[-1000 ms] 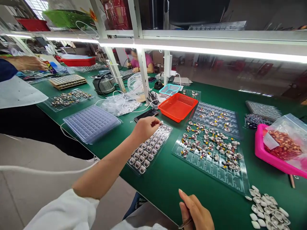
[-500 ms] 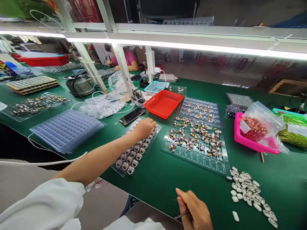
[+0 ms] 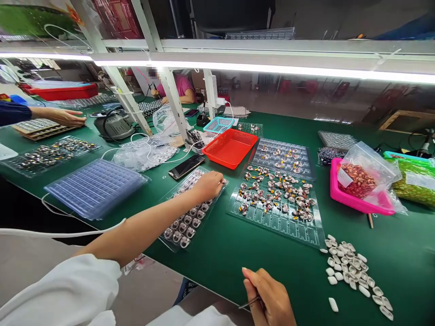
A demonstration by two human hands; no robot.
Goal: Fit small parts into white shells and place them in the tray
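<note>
My left hand (image 3: 210, 186) reaches over a clear plastic tray (image 3: 165, 242) filled with rows of small round silvery parts (image 3: 187, 219). Its fingers are closed in a pinch at the tray's far right edge; what lies between the fingertips is too small and hidden to name. Low in the view, my right hand (image 3: 270, 299) hovers by the table's front edge. Thumb and fingers are curled around thin metal tweezers (image 3: 245, 304), whose tip points left out of the palm. To the right of the left hand lies another clear tray (image 3: 268, 222) with small wired parts (image 3: 272, 192).
White oval caps (image 3: 351, 267) lie loose at right. Beyond stand a pink basket (image 3: 362, 204) with a bag of red pieces, a red basket (image 3: 231, 151) and a phone (image 3: 186, 166). Stacked clear trays (image 3: 93, 188) lie left. Another person's hand (image 3: 63, 116) is over boards at far left.
My left hand has shifted slightly right and down at the tray's far edge. My right hand has moved a little left with the tweezers. A co-worker's arm has come in at far left.
</note>
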